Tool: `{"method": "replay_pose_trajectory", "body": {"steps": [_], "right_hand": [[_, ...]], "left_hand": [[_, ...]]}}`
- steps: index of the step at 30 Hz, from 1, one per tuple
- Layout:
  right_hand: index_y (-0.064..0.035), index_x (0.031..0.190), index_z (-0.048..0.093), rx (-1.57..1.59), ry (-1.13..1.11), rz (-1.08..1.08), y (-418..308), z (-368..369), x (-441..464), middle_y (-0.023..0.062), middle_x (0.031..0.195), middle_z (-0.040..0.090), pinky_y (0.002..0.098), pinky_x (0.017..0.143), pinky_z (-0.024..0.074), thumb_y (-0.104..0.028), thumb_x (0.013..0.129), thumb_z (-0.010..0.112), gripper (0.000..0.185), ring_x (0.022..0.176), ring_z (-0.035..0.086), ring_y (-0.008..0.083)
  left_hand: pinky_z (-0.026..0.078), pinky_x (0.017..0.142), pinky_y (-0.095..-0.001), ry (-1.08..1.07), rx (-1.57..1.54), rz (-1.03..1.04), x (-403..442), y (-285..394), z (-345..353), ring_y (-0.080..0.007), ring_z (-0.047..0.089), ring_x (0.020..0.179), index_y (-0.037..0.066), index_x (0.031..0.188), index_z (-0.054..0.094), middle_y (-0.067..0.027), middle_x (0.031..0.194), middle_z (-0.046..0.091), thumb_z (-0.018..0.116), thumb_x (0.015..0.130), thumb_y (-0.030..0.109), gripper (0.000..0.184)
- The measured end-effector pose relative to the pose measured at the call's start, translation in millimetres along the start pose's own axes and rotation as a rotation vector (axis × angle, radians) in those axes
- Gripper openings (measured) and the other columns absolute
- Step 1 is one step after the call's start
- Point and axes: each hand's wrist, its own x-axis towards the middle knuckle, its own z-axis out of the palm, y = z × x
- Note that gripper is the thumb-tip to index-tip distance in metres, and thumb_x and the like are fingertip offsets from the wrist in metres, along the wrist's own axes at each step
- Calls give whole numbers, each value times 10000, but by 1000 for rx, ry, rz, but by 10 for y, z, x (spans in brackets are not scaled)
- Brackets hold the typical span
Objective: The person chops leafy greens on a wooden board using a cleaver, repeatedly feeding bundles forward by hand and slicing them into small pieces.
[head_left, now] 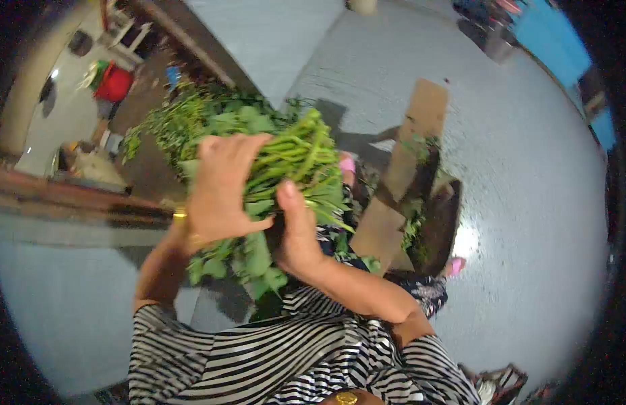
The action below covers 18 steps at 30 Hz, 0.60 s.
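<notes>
Both my hands are around a thick bunch of leafy greens (292,158), held up in front of my striped shirt. The cut stem ends point up and to the right, while broad leaves hang below. My left hand (222,185) wraps the leafy side, its fingers curled over the stems. My right hand (299,233) presses against the near side with the thumb up along the stems; its other fingers are mostly hidden. Beyond my left hand, finer green sprigs (171,125) show; whether they belong to the bunch cannot be made out.
An open cardboard box (440,223) with loose leaves stands on the grey floor (529,169) between my feet in pink footwear. A red tub (114,82) is at the upper left, past a brown ledge. Blue panels (552,34) and dark objects lie at the upper right.
</notes>
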Motion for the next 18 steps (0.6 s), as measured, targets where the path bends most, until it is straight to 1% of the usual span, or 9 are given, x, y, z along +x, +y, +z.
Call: {"method": "replay_pose_trajectory", "body": {"steps": [1,2,3,6,7,8,10,12,18], "right_hand": [[9,1018,570,29,22,72,-52,37,-46,20,975,554,276,808,402,-366,904,479,402,880,481,110],[1,1048,558,72,23,-23,-212,180,-96,18,991,547,276,814,400,-383,900,486,418,894,475,107],[-16,1098,531,210,24,17,-423,278,-149,21,1010,538,274,827,397,-402,894,493,438,903,476,108],[-32,1157,480,255,91,-74,-679,6,-135,33,1056,529,284,847,405,-411,895,483,461,927,499,128],[-35,1169,468,294,108,-88,-762,-127,-57,41,1069,529,290,853,409,-415,895,477,468,931,508,136],[-84,1239,408,209,118,-53,-798,-366,36,78,1171,514,358,909,417,-496,882,416,545,1045,523,197],[-95,1199,459,171,287,-118,-957,-668,204,64,1136,539,367,885,437,-527,859,431,551,1015,545,203],[-124,1166,488,225,390,-123,-964,-1142,455,66,1078,563,399,827,469,-540,839,452,530,943,575,218],[-125,1100,516,245,727,-40,-994,-2226,678,60,998,573,408,756,493,-540,813,507,505,883,581,225]], "left_hand": [[276,936,-462,22,32,77,55,1,-89,-331,443,1063,17,1227,379,-153,1141,477,766,439,287,918],[312,923,-487,16,0,153,145,-6,-152,-342,461,1050,5,1207,392,-168,1136,485,764,440,273,893],[365,892,-466,-1,-176,264,315,-52,-136,-354,493,1012,-7,1188,402,-184,1106,501,755,441,263,869],[410,864,-416,-198,-222,243,722,196,55,-380,512,988,-27,1172,403,-214,1082,513,734,464,267,835],[416,861,-400,-234,-298,259,875,143,271,-384,512,990,-35,1165,406,-222,1072,518,727,472,270,823],[424,844,-398,-210,-286,273,1001,159,548,-376,521,978,-31,1149,416,-217,1049,530,723,480,284,800],[417,886,-368,-450,-420,106,1332,252,1013,-330,536,1014,11,1184,424,-193,1073,545,718,445,303,847],[444,824,-360,-552,-562,76,1602,246,1592,-297,567,946,55,1150,455,-159,1030,573,712,447,268,779],[449,811,-365,-704,-678,4,1867,358,3254,-303,575,927,60,1151,465,-152,1002,597,712,443,220,766]]}}
